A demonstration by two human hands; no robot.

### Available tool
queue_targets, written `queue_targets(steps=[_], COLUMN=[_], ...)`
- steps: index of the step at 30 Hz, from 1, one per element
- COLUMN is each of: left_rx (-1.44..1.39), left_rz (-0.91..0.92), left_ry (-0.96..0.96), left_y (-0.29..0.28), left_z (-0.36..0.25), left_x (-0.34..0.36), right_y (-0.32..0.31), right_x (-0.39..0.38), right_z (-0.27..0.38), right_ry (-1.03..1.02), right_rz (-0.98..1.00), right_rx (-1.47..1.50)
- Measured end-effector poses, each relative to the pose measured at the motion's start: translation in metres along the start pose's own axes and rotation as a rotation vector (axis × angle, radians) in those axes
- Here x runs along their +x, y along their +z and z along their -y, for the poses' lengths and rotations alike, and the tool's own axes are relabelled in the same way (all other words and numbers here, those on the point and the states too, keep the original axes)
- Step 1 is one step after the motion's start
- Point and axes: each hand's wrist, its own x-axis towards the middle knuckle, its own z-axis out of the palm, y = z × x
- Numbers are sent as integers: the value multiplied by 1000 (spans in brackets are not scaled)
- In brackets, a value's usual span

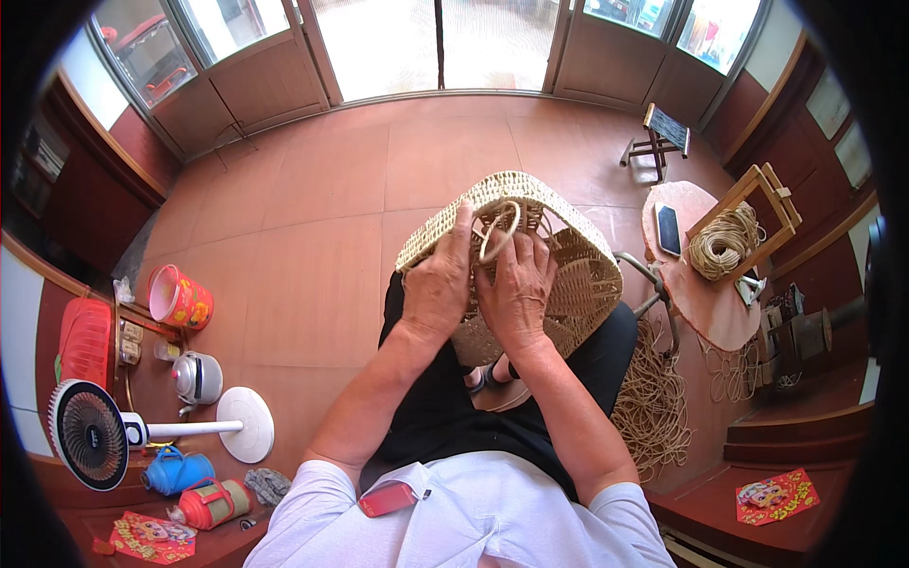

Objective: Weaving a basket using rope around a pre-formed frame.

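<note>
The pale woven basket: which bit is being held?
The left hand grips the basket by its left rim; the right hand is at a pale cord loop, grip unclear.

Runs open ahead over red-brown tiled floor [312, 189]; blocked right by pinkish, wavy-edged table [701, 303], left by black-and-white pedestal fan [185, 429].

Standing fan [92, 434] (silver kettle [198, 379] nearby).

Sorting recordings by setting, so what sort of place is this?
Probably a room in a home, used for handicraft too: a kettle and a pedestal fan stand at left, and a woven basket is at the person's lap.
</note>
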Motion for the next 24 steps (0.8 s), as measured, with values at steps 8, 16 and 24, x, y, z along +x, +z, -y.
queue_targets(steps=[8,16,24], left_rx=[-303,-140,-515], left_rz=[-176,25,440], left_ry=[-247,-210,-103], left_y=[-18,-95,-181], left_z=[20,17,-39], left_x=[-17,-36,-43], right_y=[11,18,15], right_x=[0,3,1], right_z=[2,6,7], right_ry=[47,73,47], right_rz=[-63,-144,-175], right_rx=[21,43,103])
